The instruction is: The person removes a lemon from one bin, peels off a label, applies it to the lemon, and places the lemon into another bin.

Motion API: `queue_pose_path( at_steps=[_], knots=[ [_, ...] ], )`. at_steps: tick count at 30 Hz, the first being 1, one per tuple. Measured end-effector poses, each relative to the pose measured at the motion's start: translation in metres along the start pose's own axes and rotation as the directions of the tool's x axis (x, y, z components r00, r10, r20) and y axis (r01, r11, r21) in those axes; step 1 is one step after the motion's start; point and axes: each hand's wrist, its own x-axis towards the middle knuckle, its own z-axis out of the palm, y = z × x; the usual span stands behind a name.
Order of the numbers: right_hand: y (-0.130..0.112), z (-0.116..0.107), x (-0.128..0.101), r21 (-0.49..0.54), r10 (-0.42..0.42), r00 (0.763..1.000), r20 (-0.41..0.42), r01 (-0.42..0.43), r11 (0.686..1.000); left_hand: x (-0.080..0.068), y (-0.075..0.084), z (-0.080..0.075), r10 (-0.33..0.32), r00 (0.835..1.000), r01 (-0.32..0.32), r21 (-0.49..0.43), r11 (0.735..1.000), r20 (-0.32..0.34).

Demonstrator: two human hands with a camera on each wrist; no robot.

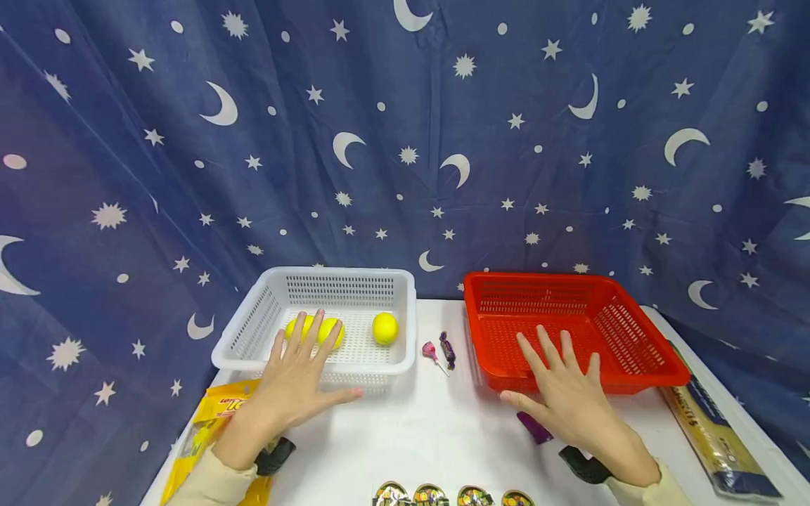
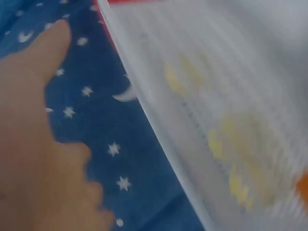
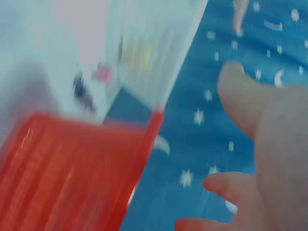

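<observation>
My left hand (image 1: pixel 297 386) is spread with straight fingers over the near rim of a white plastic basket (image 1: pixel 405 358), holding nothing. Inside that basket are three yellow, lemon-like balls (image 1: pixel 384 328); two on the left are partly hidden behind my fingers. Fingers fanned out, my right hand (image 1: pixel 569 397) overlaps the front of a red plastic basket (image 1: pixel 484 358) in the head view and is likewise bare. A dark purple packet (image 1: pixel 534 427) lies just left of the right wrist. Both wrist views are blurred; the left thumb (image 2: pixel 53 48) and right thumb (image 3: pixel 240 91) stand out straight.
Between the baskets lie a pink lollipop (image 1: pixel 429 350) and a purple wrapped candy (image 1: pixel 447 350). A yellow bag (image 1: pixel 205 436) is under the left forearm. At the right edge is a long pasta packet (image 1: pixel 718 429). Several round labelled items (image 1: pixel 430 495) line the front. A starry curtain (image 1: pixel 380 176) hangs behind.
</observation>
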Motion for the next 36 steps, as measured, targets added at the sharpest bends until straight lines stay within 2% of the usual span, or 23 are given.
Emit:
queue_pose_path(
  at_steps=[3, 6, 9, 11, 15, 17, 20, 24, 29, 33, 36],
  knots=[
    [-0.017, 0.004, 0.01, 0.006, -0.096, 0.993, -0.072, 0.097, 0.995, 0.02, -0.021, -0.021, 0.082, 0.996, -0.082, 0.004, 0.997, 0.036],
    [-0.038, 0.009, 0.024, 0.035, -0.213, 0.966, -0.146, 0.22, 0.975, 0.048, -0.046, -0.04, 0.203, 0.978, -0.203, -0.004, 0.979, 0.056],
    [-0.061, 0.014, 0.04, 0.1, -0.296, 0.938, -0.183, 0.317, 0.943, 0.075, -0.068, -0.049, 0.3, 0.95, -0.301, 0.005, 0.953, 0.092],
    [-0.074, 0.018, 0.051, 0.155, -0.33, 0.926, -0.183, 0.359, 0.921, 0.092, -0.078, -0.047, 0.32, 0.938, -0.326, 0.025, 0.945, 0.131],
    [-0.095, 0.03, 0.07, 0.233, -0.367, 0.915, -0.164, 0.398, 0.887, 0.12, -0.086, -0.032, 0.257, 0.928, -0.277, 0.038, 0.96, 0.27],
    [-0.101, 0.037, 0.076, 0.252, -0.369, 0.915, -0.163, 0.4, 0.881, 0.132, -0.083, -0.022, 0.219, 0.915, -0.245, 0.035, 0.969, 0.34],
    [-0.106, 0.046, 0.081, 0.247, -0.359, 0.918, -0.169, 0.392, 0.886, 0.144, -0.078, -0.008, 0.194, 0.886, -0.222, 0.018, 0.975, 0.422],
    [-0.109, 0.054, 0.081, 0.229, -0.346, 0.92, -0.186, 0.383, 0.895, 0.151, -0.076, 0.002, 0.148, 0.865, -0.183, 0.028, 0.983, 0.48],
    [-0.112, 0.059, 0.078, 0.219, -0.344, 0.913, -0.221, 0.39, 0.894, 0.15, -0.078, 0.009, 0.107, 0.865, -0.131, 0.014, 0.991, 0.491],
    [-0.114, 0.059, 0.078, 0.207, -0.341, 0.909, -0.24, 0.391, 0.897, 0.149, -0.079, 0.01, 0.095, 0.877, -0.103, -0.009, 0.995, 0.471],
    [-0.115, 0.058, 0.078, 0.197, -0.34, 0.909, -0.24, 0.389, 0.9, 0.151, -0.079, 0.013, 0.096, 0.89, -0.11, 0.006, 0.994, 0.446]
  ],
)
